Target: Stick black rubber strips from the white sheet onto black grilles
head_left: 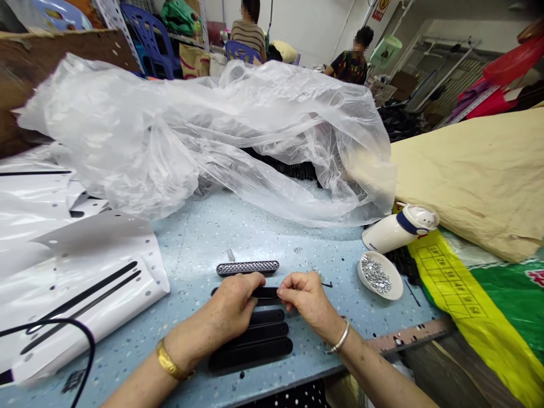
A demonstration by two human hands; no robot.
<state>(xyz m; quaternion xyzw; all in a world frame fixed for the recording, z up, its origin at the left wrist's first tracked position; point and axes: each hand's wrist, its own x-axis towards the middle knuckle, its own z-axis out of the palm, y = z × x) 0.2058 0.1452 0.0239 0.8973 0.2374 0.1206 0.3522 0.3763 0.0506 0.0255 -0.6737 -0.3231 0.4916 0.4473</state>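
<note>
Speckled tabletop (255, 226) under round-ended black strips (267, 334)

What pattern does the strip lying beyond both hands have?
The strip shows a crisscross lattice in the head view.

Broad gold bracelet (169, 361), left; slim silver bangle (343, 336), right; white-dotted black clothing (293, 395)

And here on the counter (178, 238), strips (267, 331) line up front to back, a bar (247, 267) just behind, metal pieces (374, 275) in a bowl (396, 283) right, a bottle (386, 234) behind that, plastic sheeting (255, 113) across the back!
</note>
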